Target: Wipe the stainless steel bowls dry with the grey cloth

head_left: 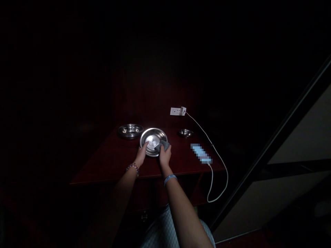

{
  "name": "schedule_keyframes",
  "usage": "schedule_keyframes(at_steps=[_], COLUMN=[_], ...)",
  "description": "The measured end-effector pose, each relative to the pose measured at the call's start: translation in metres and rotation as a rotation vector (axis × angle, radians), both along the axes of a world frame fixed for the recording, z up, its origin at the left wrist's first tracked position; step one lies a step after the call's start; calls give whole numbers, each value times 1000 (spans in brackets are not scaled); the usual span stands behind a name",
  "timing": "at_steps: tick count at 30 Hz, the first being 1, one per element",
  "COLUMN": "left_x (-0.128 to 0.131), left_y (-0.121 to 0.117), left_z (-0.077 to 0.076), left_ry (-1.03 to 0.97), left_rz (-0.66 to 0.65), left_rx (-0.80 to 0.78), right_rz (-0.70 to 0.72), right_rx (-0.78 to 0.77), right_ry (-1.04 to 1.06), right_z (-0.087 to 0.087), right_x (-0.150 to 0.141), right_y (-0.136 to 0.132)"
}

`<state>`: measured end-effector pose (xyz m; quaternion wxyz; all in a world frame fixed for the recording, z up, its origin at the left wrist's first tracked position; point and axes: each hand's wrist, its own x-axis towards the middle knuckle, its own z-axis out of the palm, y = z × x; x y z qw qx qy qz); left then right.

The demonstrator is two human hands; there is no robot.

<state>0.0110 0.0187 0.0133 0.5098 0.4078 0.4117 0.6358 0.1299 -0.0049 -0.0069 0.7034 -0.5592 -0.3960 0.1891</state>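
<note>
A shiny steel bowl (153, 138) is tilted toward me above the dark red table. My left hand (140, 155) grips its left rim, thumb over the inside edge. In my right hand (164, 155) a grey cloth (163, 146) is bunched and pressed against the bowl's right inner side. The fingers beneath the bowl and cloth are hidden. Just left of the bowl stands a stack of steel bowls (130, 131). Farther right sits a small steel bowl (186, 133).
The red table (103, 168) has its front edge close to me. A pixelated phone-like object (201, 153) lies at the right, joined by a white cable (227, 172) to a wall socket (176, 111). The cable loops over the table's right edge. A pale slanted panel (289, 148) stands at right.
</note>
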Motion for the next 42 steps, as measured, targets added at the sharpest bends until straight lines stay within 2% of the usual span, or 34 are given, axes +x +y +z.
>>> schedule_keyframes(at_steps=[5,18,32,42], left_x=[-1,-2,5,4], left_y=[-4,-3,-11,6], left_z=[2,-2,3,-9], left_ry=[-21,22,118,91], left_rz=[-4,17,-108,43], left_rx=[29,149,180,70], right_rz=[-16,0,-49,-22], right_rx=[-108,-99,-78,-119], right_ry=[-6,-9,24,2], right_z=[4,5,8,7], right_x=[-1,-1,-1,-3], right_y=[-2,-2,-3,-3])
